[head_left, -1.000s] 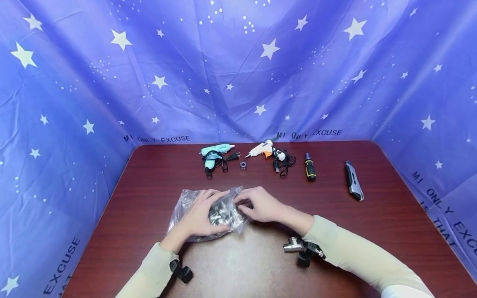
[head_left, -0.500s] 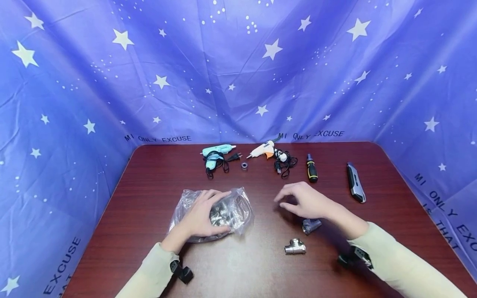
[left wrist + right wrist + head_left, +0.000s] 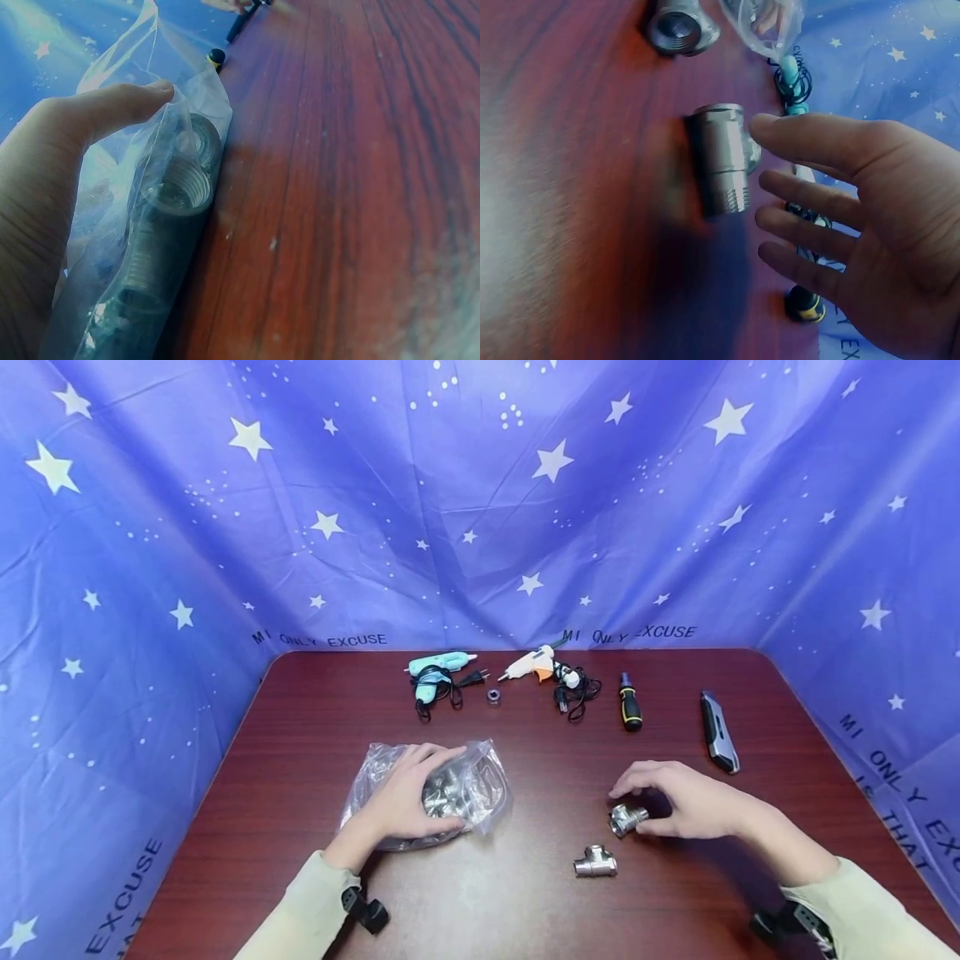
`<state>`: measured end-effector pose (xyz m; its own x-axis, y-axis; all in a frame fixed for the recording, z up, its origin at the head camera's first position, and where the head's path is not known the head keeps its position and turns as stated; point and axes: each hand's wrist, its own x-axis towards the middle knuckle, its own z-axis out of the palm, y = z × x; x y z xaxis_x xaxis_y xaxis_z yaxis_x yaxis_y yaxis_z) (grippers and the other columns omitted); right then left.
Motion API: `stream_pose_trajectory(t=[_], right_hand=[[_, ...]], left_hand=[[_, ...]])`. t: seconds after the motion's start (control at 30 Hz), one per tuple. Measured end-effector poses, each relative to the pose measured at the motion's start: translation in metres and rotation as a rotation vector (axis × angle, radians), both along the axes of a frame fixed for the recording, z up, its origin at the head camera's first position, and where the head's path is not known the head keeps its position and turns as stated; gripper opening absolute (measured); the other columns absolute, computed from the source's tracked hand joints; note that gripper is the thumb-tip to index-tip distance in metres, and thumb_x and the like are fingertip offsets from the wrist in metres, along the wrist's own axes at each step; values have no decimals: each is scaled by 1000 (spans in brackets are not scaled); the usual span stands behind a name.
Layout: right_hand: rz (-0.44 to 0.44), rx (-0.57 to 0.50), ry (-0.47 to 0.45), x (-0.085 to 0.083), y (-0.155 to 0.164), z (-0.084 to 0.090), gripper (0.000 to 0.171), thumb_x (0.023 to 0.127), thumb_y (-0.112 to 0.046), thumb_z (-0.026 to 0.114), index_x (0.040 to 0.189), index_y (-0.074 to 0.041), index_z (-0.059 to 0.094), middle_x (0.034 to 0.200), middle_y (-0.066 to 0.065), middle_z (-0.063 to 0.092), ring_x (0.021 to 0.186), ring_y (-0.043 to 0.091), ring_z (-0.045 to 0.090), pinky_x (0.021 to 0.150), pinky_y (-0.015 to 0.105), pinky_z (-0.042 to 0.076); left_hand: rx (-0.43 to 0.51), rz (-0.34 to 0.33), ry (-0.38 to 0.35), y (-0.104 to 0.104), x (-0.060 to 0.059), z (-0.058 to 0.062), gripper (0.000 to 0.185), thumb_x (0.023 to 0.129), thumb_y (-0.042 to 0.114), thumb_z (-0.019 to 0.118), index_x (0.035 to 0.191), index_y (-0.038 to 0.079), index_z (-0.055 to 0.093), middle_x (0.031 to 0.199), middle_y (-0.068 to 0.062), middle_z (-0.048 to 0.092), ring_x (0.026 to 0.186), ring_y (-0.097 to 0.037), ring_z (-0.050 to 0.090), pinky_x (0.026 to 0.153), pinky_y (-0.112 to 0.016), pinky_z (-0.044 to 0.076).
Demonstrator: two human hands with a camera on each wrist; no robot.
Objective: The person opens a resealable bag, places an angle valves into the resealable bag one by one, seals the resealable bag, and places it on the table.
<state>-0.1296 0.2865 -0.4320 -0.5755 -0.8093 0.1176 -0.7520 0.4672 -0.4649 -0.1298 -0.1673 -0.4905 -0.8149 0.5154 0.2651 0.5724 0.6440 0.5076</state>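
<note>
Left hand (image 3: 401, 797) lies flat; right hand (image 3: 686, 802) seems loosely open, fingers (image 3: 810, 199) extended.

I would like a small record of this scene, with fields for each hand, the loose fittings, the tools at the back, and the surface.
left hand: left hand rests on clear plastic bag of metal fittings
right hand: right hand touches silver threaded pipe fitting, fingers nearly straight
loose fitting: silver tee fitting, apart from both hands
back row: teal glue gun, white and orange glue gun, black and yellow screwdriver, grey utility knife
surface: dark red wooden table
</note>
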Motion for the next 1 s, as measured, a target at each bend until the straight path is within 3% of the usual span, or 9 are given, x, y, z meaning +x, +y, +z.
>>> stream_pose_trajectory(t=[0.23, 0.4, 0.57, 0.77, 1.0], right_hand=[[-23, -9, 6, 10, 10, -11, 54, 76, -4, 91, 123, -22, 73, 114, -13, 71, 97, 3, 65, 81, 26, 56], [-56, -5, 54, 10, 8, -20, 49, 78, -3, 90, 118, -25, 73, 109, -18, 71, 95, 1, 66, 81, 24, 56], [-58, -63, 21, 11, 5, -25, 45, 76, -3, 88, 110, -26, 72, 97, -18, 67, 82, -3, 61, 70, 17, 52], [-83, -104, 48, 5, 2, -27, 42, 73, -5, 91, 104, -24, 70, 86, -17, 64, 75, -3, 60, 67, 12, 49], [-150, -114, 74, -5, -5, -22, 42, 72, -5, 91, 105, -22, 71, 85, -17, 64, 74, -3, 61, 65, 12, 49]], left_hand=[[-7, -14, -14, 3, -2, -2, 104, 71, 60, 91, 159, 23, 50, 137, 0, 63, 125, -21, 56, 106, -55, 51], [-6, -4, -23, 2, -2, 1, 105, 70, 58, 92, 159, 24, 50, 137, 0, 63, 124, -20, 56, 105, -54, 51], [-10, -2, -25, 1, -1, 2, 105, 70, 59, 91, 160, 24, 49, 137, -1, 63, 123, -21, 56, 105, -54, 51], [1, -2, -28, 0, -2, 1, 105, 69, 57, 93, 159, 24, 50, 139, -1, 62, 125, -21, 56, 106, -54, 50], [1, -7, -9, -3, -3, 1, 105, 69, 56, 93, 158, 21, 52, 136, -1, 64, 121, -20, 57, 105, -52, 51]])
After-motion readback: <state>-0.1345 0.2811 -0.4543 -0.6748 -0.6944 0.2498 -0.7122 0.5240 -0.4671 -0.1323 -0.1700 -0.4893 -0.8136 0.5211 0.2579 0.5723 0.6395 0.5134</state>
